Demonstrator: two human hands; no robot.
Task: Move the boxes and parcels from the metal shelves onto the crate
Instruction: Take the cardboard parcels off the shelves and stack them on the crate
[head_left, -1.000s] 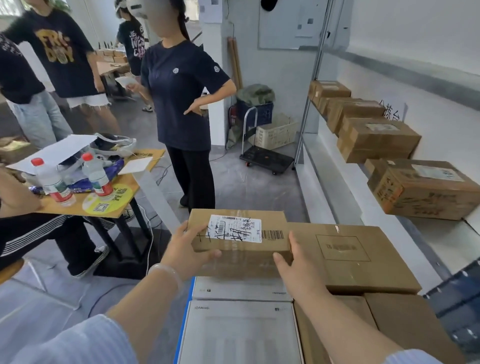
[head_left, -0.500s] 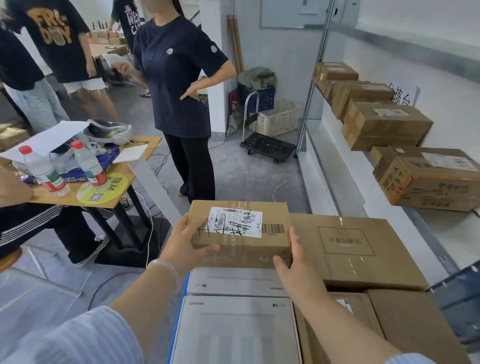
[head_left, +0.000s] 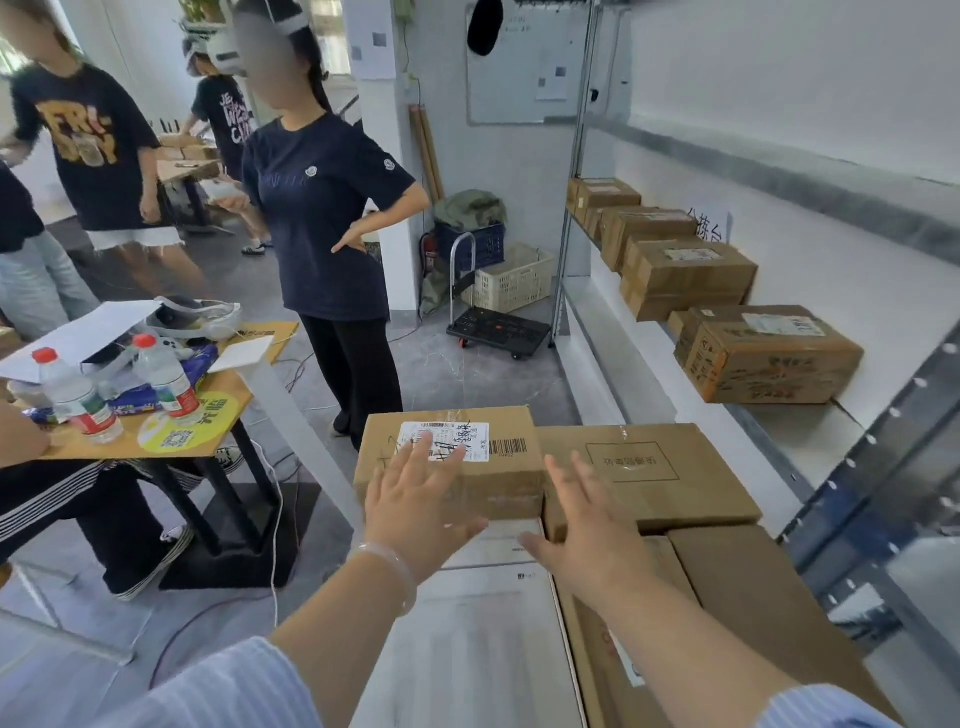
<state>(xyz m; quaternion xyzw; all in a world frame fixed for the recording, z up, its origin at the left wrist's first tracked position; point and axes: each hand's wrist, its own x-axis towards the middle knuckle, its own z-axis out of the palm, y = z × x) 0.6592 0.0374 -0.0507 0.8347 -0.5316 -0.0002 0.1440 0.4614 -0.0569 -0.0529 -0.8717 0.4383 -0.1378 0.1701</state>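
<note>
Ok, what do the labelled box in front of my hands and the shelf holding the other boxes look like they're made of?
The labelled box: brown corrugated cardboard by its look, matte, sealed with glossy clear tape that catches the light, and bearing a white paper shipping label. The shelf: probably painted or galvanised steel, with a pale grey deck and a perforated upright; the exact finish is unclear.

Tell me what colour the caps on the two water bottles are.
Red, on both water bottles, seen best in the head view, on the table at left.
</note>
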